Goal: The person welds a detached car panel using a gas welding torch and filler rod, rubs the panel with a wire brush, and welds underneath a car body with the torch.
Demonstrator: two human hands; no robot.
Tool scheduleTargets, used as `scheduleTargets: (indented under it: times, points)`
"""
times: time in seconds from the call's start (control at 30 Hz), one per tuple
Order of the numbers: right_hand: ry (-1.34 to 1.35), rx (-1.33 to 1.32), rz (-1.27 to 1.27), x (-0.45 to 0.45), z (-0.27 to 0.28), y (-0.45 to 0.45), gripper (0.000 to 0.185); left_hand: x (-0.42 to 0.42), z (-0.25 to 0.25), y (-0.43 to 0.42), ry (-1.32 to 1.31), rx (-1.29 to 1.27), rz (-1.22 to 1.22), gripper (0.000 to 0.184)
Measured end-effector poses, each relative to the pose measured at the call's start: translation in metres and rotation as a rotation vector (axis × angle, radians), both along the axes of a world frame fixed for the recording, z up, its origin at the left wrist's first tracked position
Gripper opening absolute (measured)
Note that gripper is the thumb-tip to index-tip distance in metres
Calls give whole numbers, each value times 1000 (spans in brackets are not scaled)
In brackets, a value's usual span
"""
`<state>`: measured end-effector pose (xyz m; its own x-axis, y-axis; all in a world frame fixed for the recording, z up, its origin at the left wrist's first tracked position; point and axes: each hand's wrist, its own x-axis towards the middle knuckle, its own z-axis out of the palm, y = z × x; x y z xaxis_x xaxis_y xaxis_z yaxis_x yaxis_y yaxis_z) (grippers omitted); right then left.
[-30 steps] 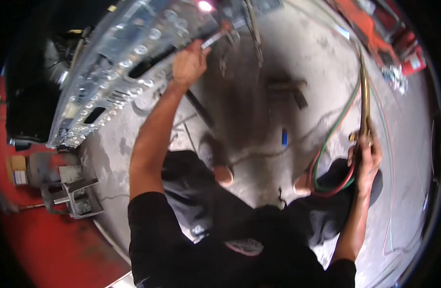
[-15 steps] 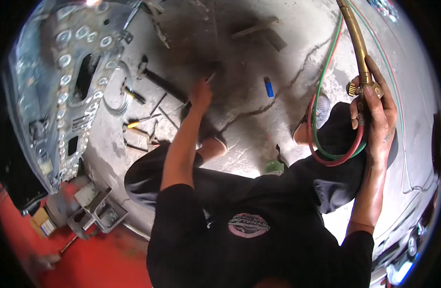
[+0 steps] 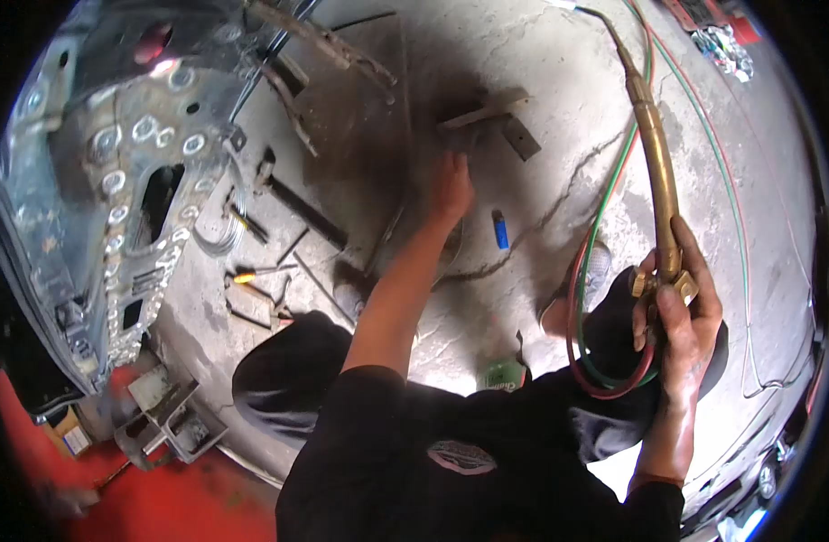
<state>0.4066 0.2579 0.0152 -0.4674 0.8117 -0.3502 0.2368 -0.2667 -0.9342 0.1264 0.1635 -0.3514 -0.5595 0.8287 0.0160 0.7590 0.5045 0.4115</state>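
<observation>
My right hand (image 3: 690, 334) is wrapped around the lower end of a brass gas torch (image 3: 660, 181), its thumb and fingers by the valve knobs. The torch points up and away, and its thin bent nozzle ends near a small bright spot at the top edge. A red and a green hose (image 3: 604, 390) loop down from its base beside my knee. My left hand (image 3: 451, 191) reaches forward over the floor with its fingers closed together. Something thin and blurred seems to be at its fingertips, too unclear to name. A blue lighter (image 3: 500, 230) lies to the right of that hand.
Metal pieces (image 3: 521, 137) lie ahead of my left hand. A hammer (image 3: 302, 210), a yellow-handled screwdriver (image 3: 244, 278) and coiled wire (image 3: 218, 237) are on the floor at left. A welded metal panel (image 3: 135, 190) stands far left. A green container (image 3: 505, 375) sits between my legs.
My left hand has moved right relative to my body, toward the metal pieces. The view has tilted up, showing the torch's nozzle. My right hand keeps its hold on the torch.
</observation>
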Motion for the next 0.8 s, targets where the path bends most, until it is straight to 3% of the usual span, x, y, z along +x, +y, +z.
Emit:
scheduleTargets:
  times: [0.17,0.23,0.27,0.33,0.4,0.47,0.57,0.6,0.7,0.8]
  points:
    - [-57,-11,-43,2,-5,7,90,-25,36,97,-498,48,115,53]
    - [-58,-12,-46,5,-6,10,94,-24,20,126,-676,82,205,59]
    - [-59,-10,-46,7,-8,12,98,-25,2,139,-755,104,250,61]
    - [-7,-38,-28,11,-8,14,89,-32,-115,159,-809,330,322,56]
    - [49,-54,0,10,-7,19,80,-30,-51,162,-669,53,339,50]
    - [71,-87,-8,8,-2,17,78,-13,-16,161,-557,18,458,45]
    - [167,-115,-25,12,-1,12,73,6,-32,147,-445,105,425,43]
    - [164,-127,-22,14,1,9,72,6,-60,140,-394,187,311,52]
    - [173,-139,-30,15,2,4,67,6,-30,130,-666,29,271,68]
    - [192,-107,-11,20,-1,6,68,-2,-46,128,-410,-55,113,79]
